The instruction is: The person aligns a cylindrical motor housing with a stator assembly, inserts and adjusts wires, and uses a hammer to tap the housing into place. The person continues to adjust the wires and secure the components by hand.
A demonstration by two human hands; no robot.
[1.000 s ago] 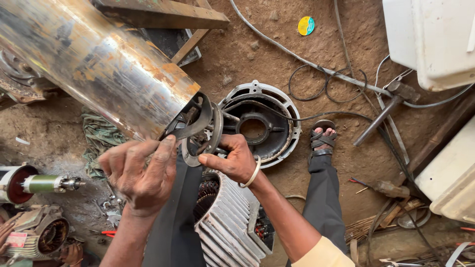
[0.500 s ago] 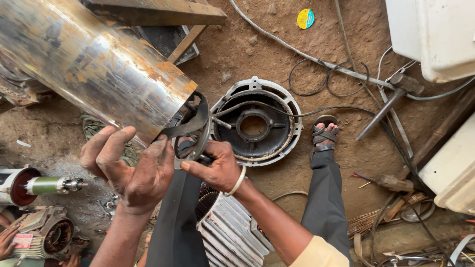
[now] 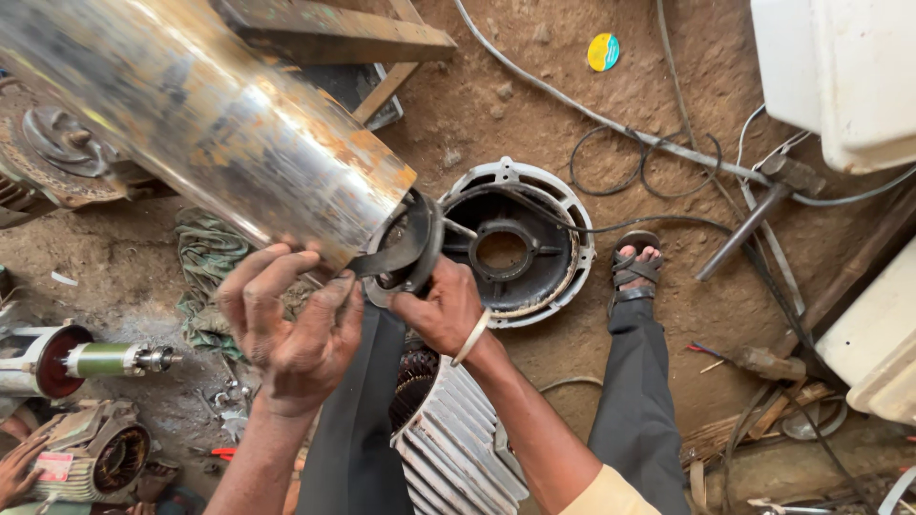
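Observation:
A big rusty steel pipe (image 3: 210,124) slants down from the upper left over my lap. At its lower end sits a dark metal ring with a curved strap (image 3: 412,250). My right hand (image 3: 441,310), a white bangle on its wrist, grips the ring's lower edge. My left hand (image 3: 291,329) is just under the pipe's mouth, fingers apart and curled, fingertips close to the rim and holding nothing I can see. A grey finned motor housing (image 3: 458,448) stands between my knees, its windings partly hidden by my arms.
A round motor end cover (image 3: 558,277) lies on the dirt beyond my hands, beside my sandalled foot (image 3: 634,267). A hammer (image 3: 763,205) and cables lie right, near white casings (image 3: 840,76). A rotor shaft (image 3: 105,360), a small motor (image 3: 95,458) and another person's hand (image 3: 14,472) are left.
My left hand has risen from lower left to just under the pipe's mouth. My right hand has stayed on the dark ring while the strap shifted slightly.

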